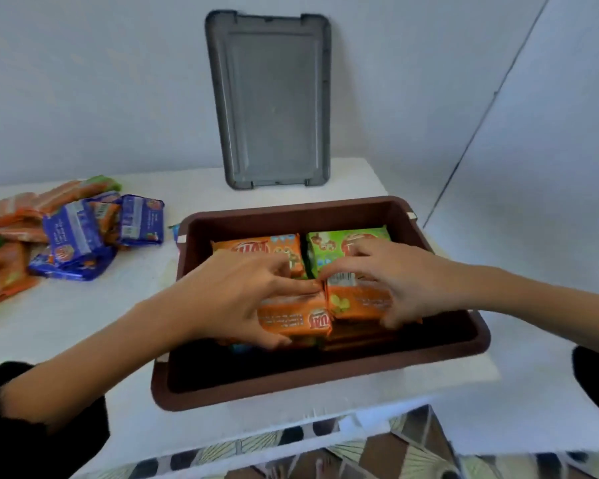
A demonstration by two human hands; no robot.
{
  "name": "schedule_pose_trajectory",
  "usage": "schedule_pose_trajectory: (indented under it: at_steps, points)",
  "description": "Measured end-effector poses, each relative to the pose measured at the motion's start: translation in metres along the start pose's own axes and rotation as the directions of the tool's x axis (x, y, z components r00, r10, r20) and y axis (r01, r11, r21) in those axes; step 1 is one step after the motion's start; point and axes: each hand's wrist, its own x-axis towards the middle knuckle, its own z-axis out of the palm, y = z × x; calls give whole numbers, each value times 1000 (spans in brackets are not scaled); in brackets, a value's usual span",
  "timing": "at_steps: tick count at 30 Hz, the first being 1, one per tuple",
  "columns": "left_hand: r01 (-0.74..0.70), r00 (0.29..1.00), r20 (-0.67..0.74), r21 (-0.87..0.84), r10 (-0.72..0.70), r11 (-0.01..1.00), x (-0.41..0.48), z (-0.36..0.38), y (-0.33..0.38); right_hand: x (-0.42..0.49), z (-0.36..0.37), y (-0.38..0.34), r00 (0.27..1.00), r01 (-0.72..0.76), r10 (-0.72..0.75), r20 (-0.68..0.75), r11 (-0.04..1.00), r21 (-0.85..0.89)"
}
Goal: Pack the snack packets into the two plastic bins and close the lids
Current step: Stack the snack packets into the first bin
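Note:
A brown plastic bin [440,344] stands open on the white table. Inside at the back lie an orange packet [253,248] and a green packet [329,245]. My left hand [236,299] grips an orange packet [298,316] inside the bin, fingers over its top and thumb under its front edge. My right hand [391,281] grips a second orange packet [357,299] beside it. The two packets touch in the middle of the bin. A grey lid [270,98] leans upright against the wall behind the bin.
A loose pile of orange, blue and green snack packets [73,233] lies on the table [83,316] at the left. The table's front edge runs close below the bin, with patterned floor [395,444] beneath. A wall corner rises at the right.

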Motion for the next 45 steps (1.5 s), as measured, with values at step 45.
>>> schedule_pose_trajectory:
  at_steps: [45]
  points:
    - [415, 768, -330, -397, -549, 819, -53, -44, -51, 68, -51, -51, 851, 238, -125, -510, 957, 163]
